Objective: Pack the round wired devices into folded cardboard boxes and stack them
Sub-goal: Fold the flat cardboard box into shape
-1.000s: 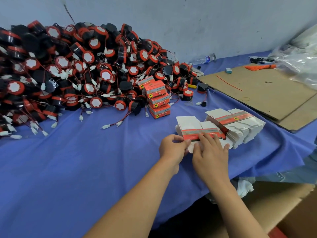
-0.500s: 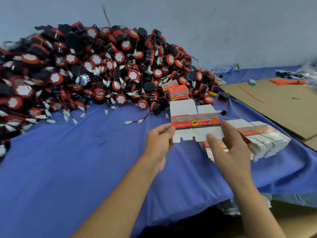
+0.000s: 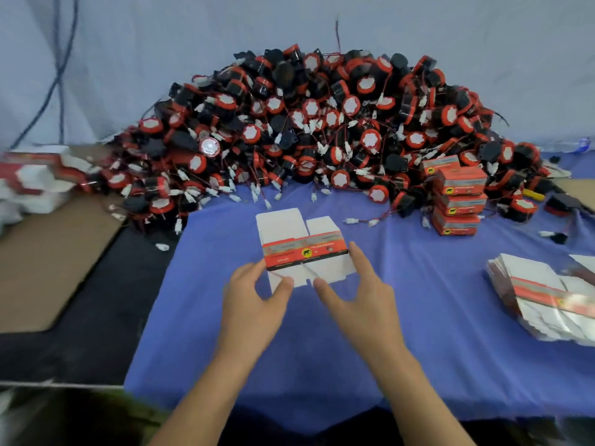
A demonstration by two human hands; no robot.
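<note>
Two hands hold one flat carton blank (image 3: 304, 249) just above the blue-clothed bench (image 3: 418, 333), near its middle. The left hand (image 3: 254, 304) pinches the blank's near left corner between thumb and fingers. The right hand (image 3: 363, 300) grips the near right corner, thumb at the near edge and forefinger up the right side. Beyond lies a heap of round wired devices (image 3: 315, 130). A short stack of packed boxes (image 3: 458, 201) stands at its right, and a pile of flat blanks (image 3: 541, 300) lies nearer, rightmost.

Carton (image 3: 304, 252) between left hand (image 3: 254, 304), right hand (image 3: 363, 304)
</note>
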